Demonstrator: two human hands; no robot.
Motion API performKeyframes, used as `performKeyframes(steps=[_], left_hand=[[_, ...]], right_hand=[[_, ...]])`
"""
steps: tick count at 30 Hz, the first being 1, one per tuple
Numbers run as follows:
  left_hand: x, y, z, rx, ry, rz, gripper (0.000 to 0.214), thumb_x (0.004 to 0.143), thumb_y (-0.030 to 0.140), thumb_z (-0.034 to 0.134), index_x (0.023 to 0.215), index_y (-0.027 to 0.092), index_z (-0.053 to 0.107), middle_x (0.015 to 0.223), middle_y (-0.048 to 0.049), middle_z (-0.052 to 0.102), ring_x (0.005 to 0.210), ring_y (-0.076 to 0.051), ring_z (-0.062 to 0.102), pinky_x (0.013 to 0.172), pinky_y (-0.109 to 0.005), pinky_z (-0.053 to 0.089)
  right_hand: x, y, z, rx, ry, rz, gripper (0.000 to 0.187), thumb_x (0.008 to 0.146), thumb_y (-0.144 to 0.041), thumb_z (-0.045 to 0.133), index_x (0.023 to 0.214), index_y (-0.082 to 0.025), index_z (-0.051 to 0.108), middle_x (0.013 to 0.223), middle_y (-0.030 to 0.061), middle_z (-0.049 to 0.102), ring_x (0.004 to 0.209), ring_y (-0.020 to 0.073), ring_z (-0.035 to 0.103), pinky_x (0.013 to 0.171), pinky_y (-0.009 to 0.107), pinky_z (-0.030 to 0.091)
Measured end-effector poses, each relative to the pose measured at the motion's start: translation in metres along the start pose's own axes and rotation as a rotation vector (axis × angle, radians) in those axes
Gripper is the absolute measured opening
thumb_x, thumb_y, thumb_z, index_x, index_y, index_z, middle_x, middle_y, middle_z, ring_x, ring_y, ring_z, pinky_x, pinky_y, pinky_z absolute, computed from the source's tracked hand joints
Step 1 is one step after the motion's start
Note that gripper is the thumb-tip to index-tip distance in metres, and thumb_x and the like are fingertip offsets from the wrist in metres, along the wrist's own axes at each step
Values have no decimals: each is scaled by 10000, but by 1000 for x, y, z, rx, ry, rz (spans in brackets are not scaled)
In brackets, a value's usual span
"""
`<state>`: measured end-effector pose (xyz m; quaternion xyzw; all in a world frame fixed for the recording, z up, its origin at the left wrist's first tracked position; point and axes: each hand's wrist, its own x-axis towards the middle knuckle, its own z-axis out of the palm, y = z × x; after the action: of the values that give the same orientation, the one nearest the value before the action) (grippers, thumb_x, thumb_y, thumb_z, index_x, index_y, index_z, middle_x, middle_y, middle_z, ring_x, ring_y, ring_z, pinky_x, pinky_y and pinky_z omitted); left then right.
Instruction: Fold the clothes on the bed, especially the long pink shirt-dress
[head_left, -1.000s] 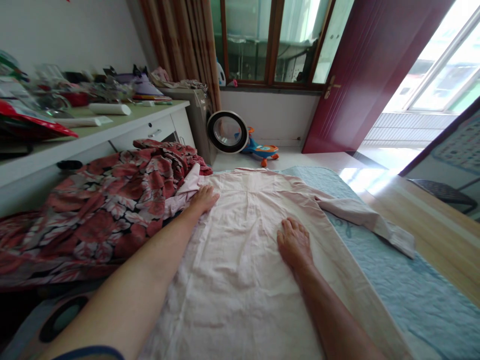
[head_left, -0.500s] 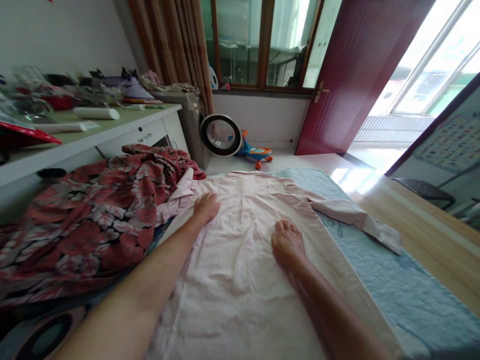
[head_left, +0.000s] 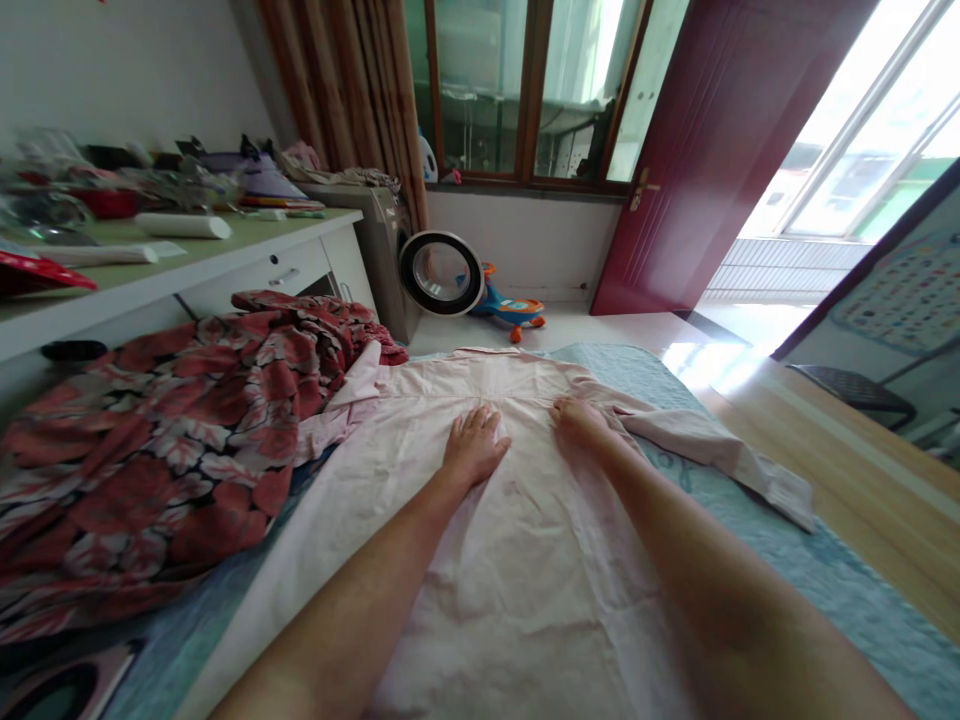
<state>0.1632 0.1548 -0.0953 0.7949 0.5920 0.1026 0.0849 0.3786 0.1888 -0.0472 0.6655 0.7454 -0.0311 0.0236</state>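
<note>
A pale pink long-sleeved shirt (head_left: pixel 517 520) lies spread out with its collar at the far end and light creases down its body. Its right-hand sleeve (head_left: pixel 720 445) stretches out over the light blue quilted cover (head_left: pixel 847 600). The other sleeve (head_left: pixel 341 410) lies bunched against a red floral cloth (head_left: pixel 187 440). My left hand (head_left: pixel 476 445) rests flat on the middle of the shirt below the yoke seam, fingers extended. Close to the right shoulder, my right hand (head_left: pixel 583 420) has its fingers curled down onto the shirt fabric; their tips are partly hidden.
On the left stands a cabinet (head_left: pixel 247 262) cluttered with items, including a white roll (head_left: pixel 184 226). Beyond the bed are a washing machine with its round door (head_left: pixel 442 273) open, and a blue and orange ride-on toy (head_left: pixel 514 308). A dark red door (head_left: pixel 720 140) stands at the right.
My left hand has moved right from the shirt's left side to its middle. My right hand has gone farther up toward the shoulder. The shirt's lower left part now spreads wider to the left.
</note>
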Motion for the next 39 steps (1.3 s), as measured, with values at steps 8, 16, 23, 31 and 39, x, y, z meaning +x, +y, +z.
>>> performKeyframes(steps=[8,16,23,31,39], left_hand=[[25,40,-9,-4,38,72,451,919,328,448,1338,176,512,1514,-120,424,1429,-257,319,1181,-477,217],[67,91,19,-88,-29,223,535,960,407,375,1426,147,404,1522,-125,408,1430,-239,317,1171,-417,256],[68,89,30,-101,-98,283,640,924,599,339,1478,278,362,1603,-62,267,1479,-343,165,1169,-590,150],[69,89,33,-140,-97,300,646,899,622,383,1461,303,383,1604,-52,263,1478,-360,156,1165,-625,124],[75,49,8,-415,273,-3,512,874,109,311,1363,148,456,1392,-103,528,1307,-170,461,1136,-341,341]], right_hand=[[32,43,-28,22,161,254,332,949,-296,472,1201,-154,636,1273,166,605,1218,286,512,971,344,399],[61,64,-23,85,69,477,491,858,-516,623,1113,-101,682,1102,202,685,1050,292,636,823,335,485],[70,73,-27,99,113,376,340,917,-370,528,1164,-191,677,1178,133,664,986,247,648,783,305,466],[65,60,-22,23,273,337,348,964,-238,406,1221,-106,599,1291,213,531,1209,322,467,959,401,360],[53,-8,9,143,150,-22,417,971,-202,321,1346,-147,495,1344,144,550,1191,212,528,990,284,364]])
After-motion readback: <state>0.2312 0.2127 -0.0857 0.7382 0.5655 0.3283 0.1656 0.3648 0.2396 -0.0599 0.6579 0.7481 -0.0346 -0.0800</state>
